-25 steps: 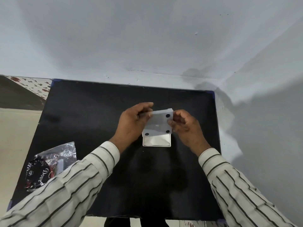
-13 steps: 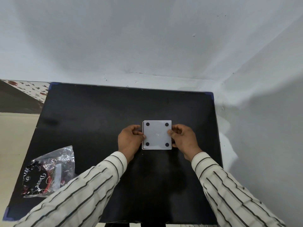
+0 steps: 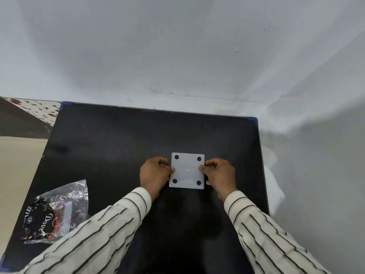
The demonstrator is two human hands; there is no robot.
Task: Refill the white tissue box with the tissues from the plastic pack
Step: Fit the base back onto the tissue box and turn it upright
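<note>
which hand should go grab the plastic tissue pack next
Left. The plastic pack lies at the table's near-left edge, on the left hand's side; the right hand would have to cross over the white box.

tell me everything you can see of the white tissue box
The white tissue box is square, of matte white plastic by its look, and rests on the black table right of centre with its base panel up. That panel bears four round black feet, one near each corner. The left hand and right hand grip its opposite sides, thumbs on the panel. Its inside is hidden.
</note>
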